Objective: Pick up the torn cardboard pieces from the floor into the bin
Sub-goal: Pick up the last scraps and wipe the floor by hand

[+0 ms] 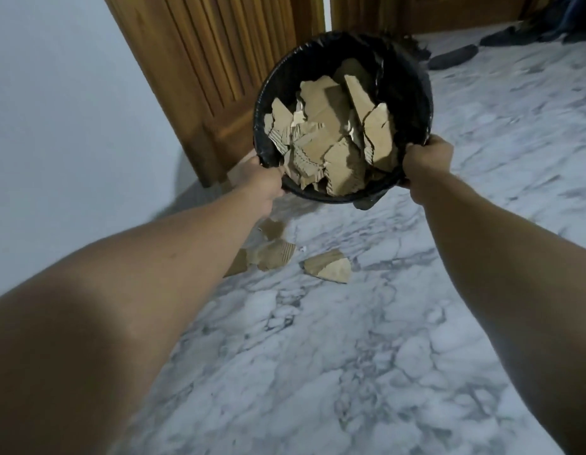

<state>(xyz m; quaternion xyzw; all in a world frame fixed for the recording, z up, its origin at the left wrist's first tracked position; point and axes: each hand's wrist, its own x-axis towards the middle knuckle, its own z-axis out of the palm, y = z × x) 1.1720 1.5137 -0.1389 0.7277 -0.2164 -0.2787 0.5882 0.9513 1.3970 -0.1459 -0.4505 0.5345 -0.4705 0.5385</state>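
A round black bin (413,103) lined with a black bag is held up off the floor, its mouth tilted toward me. Several torn brown cardboard pieces (334,139) fill it. My left hand (262,185) grips the near left rim. The near right rim is gripped by my right hand (428,162). Below the bin, loose cardboard pieces lie on the marble floor: one small (272,228), a ribbed one (275,256) partly behind my left forearm, and a larger one (329,267) to the right.
A wooden door (213,70) and a white wall (65,110) stand on the left. More wood panelling (426,13) runs along the back. Dark shoes (452,57) lie on the floor at the far right. Grey-veined marble floor (318,356) stretches toward me.
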